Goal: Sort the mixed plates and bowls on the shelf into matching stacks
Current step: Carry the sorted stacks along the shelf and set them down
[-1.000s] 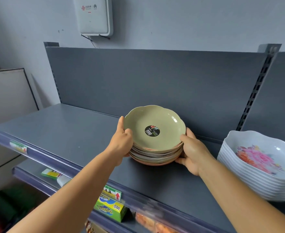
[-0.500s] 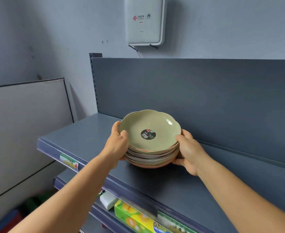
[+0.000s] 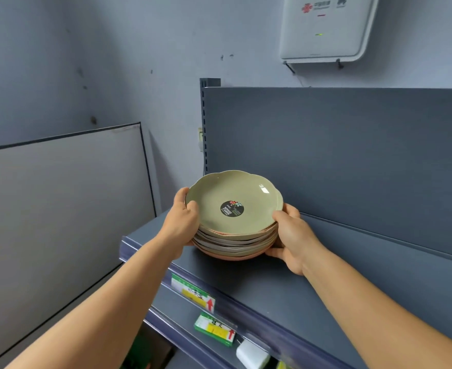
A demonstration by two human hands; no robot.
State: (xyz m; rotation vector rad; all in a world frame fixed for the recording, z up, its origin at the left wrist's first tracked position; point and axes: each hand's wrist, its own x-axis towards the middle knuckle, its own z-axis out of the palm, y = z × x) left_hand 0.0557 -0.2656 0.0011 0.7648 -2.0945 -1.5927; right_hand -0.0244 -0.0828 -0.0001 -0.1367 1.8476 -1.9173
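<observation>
Stack of plates (image 3: 235, 243): several scalloped plates piled together, near the left end of the dark grey shelf (image 3: 313, 286); whether it rests on the board or hangs just above it cannot be told.
Top plate (image 3: 234, 201): pale green, with a round black sticker (image 3: 232, 208) at its centre (print too small to read).
Lower plates: pink, grey and cream edges show; the bottom one is pink.
Left hand (image 3: 183, 218): clasps the stack's left side, thumb over the green rim.
Right hand (image 3: 290, 237): clasps the right side, thumb on the rim, fingers curled under.
Shelf edge: price labels (image 3: 193, 292) with red arrows.
Wall: a white box (image 3: 326, 27) mounted above.
</observation>
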